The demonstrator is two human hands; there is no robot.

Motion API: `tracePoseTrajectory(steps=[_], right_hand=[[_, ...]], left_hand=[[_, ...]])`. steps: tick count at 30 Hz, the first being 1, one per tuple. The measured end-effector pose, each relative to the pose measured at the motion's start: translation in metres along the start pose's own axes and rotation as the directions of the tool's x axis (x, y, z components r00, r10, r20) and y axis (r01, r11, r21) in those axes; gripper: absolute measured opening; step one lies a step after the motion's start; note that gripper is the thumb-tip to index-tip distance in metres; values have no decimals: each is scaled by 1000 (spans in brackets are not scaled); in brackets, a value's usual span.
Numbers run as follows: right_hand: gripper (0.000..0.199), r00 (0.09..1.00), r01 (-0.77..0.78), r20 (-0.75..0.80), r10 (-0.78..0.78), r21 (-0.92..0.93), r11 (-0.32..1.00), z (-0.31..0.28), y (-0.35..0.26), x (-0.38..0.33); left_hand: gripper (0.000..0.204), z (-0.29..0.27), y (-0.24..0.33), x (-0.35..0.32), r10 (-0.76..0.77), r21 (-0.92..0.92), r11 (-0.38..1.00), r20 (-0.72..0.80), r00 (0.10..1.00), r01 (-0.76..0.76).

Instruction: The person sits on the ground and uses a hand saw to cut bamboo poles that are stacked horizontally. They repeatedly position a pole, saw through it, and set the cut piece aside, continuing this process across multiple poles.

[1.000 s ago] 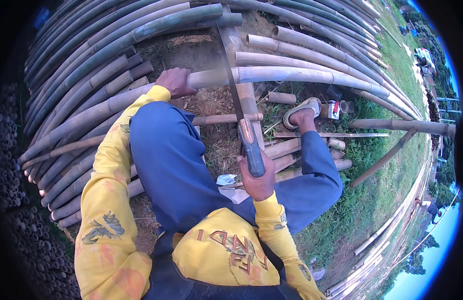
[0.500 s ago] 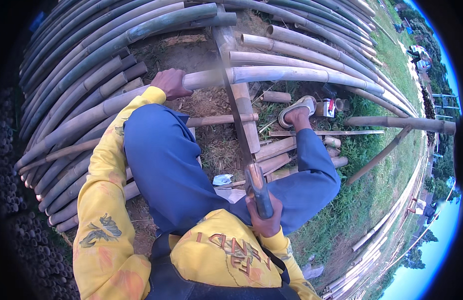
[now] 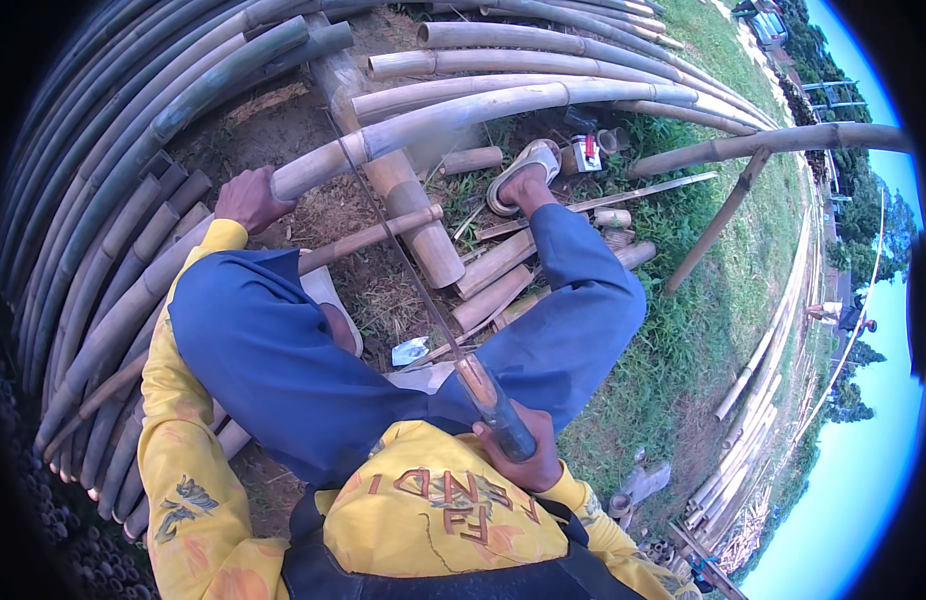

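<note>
My left hand (image 3: 253, 200) is closed round a pale bamboo pole (image 3: 463, 107), which runs from the stack on the left across to the right. In my right hand (image 3: 528, 447), low in front of my belly, is the dark handle of a handsaw (image 3: 494, 408). Its long thin blade slants away from me and crosses the pole just right of my left hand, with a short length showing beyond. How deep the blade sits in the bamboo I cannot tell. Beneath the pole lies a thick support log (image 3: 401, 200).
Stacked bamboo poles (image 3: 113, 290) fill the left side; more poles (image 3: 583, 50) fan out at the far right. Short cut pieces (image 3: 493, 265) lie between my feet. A red-and-white box (image 3: 586, 153) stands beyond my right sandal. A propped pole (image 3: 763, 147) juts in from the right.
The saw has been drawn back toward me, so less blade shows beyond the pole. My left hand keeps its hold. The whole view has swung, shifting the scene to the left.
</note>
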State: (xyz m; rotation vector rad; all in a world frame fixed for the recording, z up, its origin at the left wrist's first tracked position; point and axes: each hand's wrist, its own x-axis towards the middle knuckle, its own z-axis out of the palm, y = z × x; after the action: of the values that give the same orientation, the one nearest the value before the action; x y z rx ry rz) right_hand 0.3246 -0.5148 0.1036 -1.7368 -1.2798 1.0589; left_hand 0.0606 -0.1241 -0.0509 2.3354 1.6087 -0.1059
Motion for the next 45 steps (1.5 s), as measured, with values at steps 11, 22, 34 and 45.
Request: tracePoseTrajectory(steps=[11, 22, 34, 45], right_hand=[[31, 998, 63, -10, -63, 10, 998, 22, 10, 28], [36, 998, 58, 21, -61, 102, 993, 29, 30, 46], [16, 992, 128, -5, -128, -13, 992, 45, 16, 96], [13, 996, 91, 1, -91, 43, 995, 41, 15, 131]], left_hand=[[60, -19, -13, -14, -24, -50, 998, 39, 999, 26], [60, -6, -24, -2, 7, -73, 997, 43, 999, -4], [60, -3, -7, -19, -16, -25, 1000, 64, 998, 17], [59, -11, -3, -2, -11, -11, 1000, 38, 999, 12]])
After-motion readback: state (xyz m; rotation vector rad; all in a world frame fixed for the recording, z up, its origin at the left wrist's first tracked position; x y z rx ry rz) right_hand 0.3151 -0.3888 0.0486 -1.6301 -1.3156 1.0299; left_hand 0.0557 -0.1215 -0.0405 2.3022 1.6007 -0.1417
